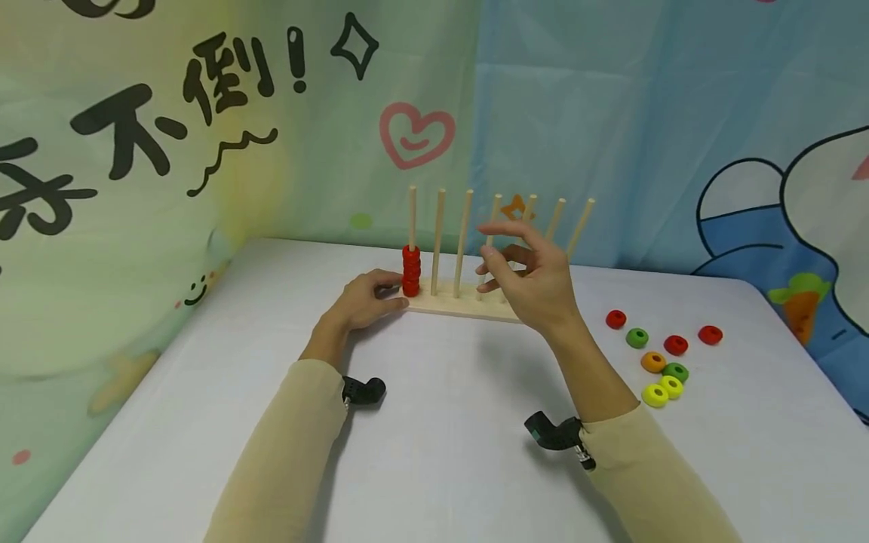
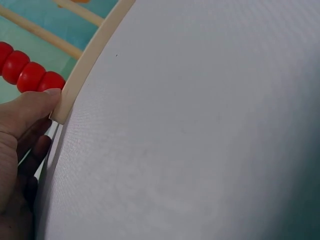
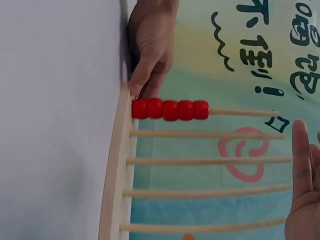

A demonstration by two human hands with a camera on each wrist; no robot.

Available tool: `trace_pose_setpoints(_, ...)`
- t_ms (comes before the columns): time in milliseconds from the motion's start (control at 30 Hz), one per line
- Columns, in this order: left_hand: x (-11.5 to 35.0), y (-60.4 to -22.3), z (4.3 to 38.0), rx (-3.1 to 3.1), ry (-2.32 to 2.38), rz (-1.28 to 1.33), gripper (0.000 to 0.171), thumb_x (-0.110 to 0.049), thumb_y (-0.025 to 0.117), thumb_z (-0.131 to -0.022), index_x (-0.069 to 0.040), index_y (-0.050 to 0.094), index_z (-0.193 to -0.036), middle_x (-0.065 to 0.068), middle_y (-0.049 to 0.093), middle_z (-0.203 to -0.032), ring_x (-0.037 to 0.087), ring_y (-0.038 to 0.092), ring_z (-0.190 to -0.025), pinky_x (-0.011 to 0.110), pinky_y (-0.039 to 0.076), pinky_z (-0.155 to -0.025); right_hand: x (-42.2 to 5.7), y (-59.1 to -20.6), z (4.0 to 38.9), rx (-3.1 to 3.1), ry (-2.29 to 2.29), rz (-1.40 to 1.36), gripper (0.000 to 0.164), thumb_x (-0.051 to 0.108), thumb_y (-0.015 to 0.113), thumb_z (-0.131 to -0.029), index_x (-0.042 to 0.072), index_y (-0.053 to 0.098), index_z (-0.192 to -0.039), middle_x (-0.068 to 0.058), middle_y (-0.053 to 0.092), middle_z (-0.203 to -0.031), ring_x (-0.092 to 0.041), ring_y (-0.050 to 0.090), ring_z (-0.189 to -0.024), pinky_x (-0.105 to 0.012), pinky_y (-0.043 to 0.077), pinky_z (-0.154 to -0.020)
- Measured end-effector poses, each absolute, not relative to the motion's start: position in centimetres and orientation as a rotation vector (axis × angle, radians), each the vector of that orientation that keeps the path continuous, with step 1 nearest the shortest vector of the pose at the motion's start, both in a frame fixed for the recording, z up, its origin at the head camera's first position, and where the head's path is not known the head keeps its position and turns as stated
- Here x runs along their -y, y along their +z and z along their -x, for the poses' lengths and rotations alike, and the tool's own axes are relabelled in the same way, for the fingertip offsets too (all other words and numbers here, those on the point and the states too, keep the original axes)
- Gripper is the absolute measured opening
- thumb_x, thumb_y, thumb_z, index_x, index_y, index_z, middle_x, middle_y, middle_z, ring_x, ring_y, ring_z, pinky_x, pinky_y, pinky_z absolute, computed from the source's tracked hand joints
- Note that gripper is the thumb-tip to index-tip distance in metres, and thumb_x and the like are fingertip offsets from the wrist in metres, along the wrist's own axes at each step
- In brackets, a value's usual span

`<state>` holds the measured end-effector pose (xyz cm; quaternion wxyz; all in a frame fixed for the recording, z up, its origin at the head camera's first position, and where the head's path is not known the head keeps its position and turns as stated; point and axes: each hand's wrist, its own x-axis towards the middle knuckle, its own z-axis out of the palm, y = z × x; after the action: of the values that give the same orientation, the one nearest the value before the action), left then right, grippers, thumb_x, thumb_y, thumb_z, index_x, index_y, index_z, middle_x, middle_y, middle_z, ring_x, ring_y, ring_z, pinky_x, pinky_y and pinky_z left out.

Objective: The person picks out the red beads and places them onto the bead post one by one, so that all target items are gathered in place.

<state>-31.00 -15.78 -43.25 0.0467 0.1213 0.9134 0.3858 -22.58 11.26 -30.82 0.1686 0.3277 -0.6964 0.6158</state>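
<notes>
A wooden peg stand (image 1: 468, 306) with a row of upright pegs stands near the back of the table. Several red beads (image 1: 411, 270) are stacked on its leftmost peg, down at the base. My left hand (image 1: 366, 299) grips the left end of the stand; the left wrist view has the thumb (image 2: 42, 102) at the front of the base, beside the lowest bead. In front of the right-hand pegs my right hand (image 1: 543, 286) is raised, fingers loosely extended and nothing seen between them. Only part of that hand (image 3: 305, 190) enters the right wrist view.
Loose beads lie at the right of the table: red ones (image 1: 675, 345), green ones (image 1: 637, 338), an orange one (image 1: 653, 362) and yellow ones (image 1: 655, 396). A printed cloth backdrop (image 1: 563, 98) hangs behind the white table (image 1: 434, 452).
</notes>
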Motion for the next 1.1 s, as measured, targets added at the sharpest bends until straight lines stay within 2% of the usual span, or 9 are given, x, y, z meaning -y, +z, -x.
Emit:
trace_pose_setpoints(333,15.6,-43.4,30.7,-2.793,1.161,-0.349,0.052,-0.033,0.070,-0.088,-0.017,0.060,-0.137,0.003,0.056,-0.137,0.024,0.049,-0.128,0.046,0.037,-0.110,-13.7,-30.5,21.7,2.060,1.587,-0.975,0.029,-0.013,0.059,-0.089,-0.008,0.061,-0.117,-0.015,0.061,-0.109,-0.018,0.068,-0.070,-0.039,0.059,-0.056)
trace_pose_setpoints(500,15.6,-43.5,30.9,-2.780,1.187,-0.342,0.052,-0.033,0.071,-0.088,-0.018,0.060,-0.136,0.002,0.056,-0.137,0.023,0.049,-0.129,0.045,0.037,-0.110,-14.6,-31.0,21.8,2.073,1.548,-0.975,0.028,-0.013,0.060,-0.089,-0.006,0.063,-0.115,-0.011,0.062,-0.109,-0.018,0.068,-0.069,-0.038,0.059,-0.056)
trace_pose_setpoints(767,15.4,-43.5,31.0,-2.784,1.190,-0.356,0.052,-0.033,0.071,-0.088,-0.018,0.060,-0.137,0.001,0.055,-0.138,0.022,0.048,-0.130,0.044,0.036,-0.111,-16.5,-31.5,21.6,2.114,1.439,-0.952,0.028,-0.016,0.061,-0.087,-0.007,0.064,-0.114,-0.016,0.062,-0.104,-0.013,0.067,-0.068,-0.036,0.059,-0.055)
trace_pose_setpoints(1100,15.9,-43.5,31.1,-2.795,1.177,-0.346,0.053,-0.034,0.072,-0.087,-0.018,0.060,-0.137,0.002,0.055,-0.139,0.023,0.047,-0.131,0.046,0.035,-0.111,-18.6,-31.6,21.2,2.175,1.290,-0.875,0.028,-0.016,0.061,-0.086,-0.007,0.064,-0.113,-0.012,0.063,-0.105,-0.009,0.066,-0.070,-0.029,0.059,-0.058)
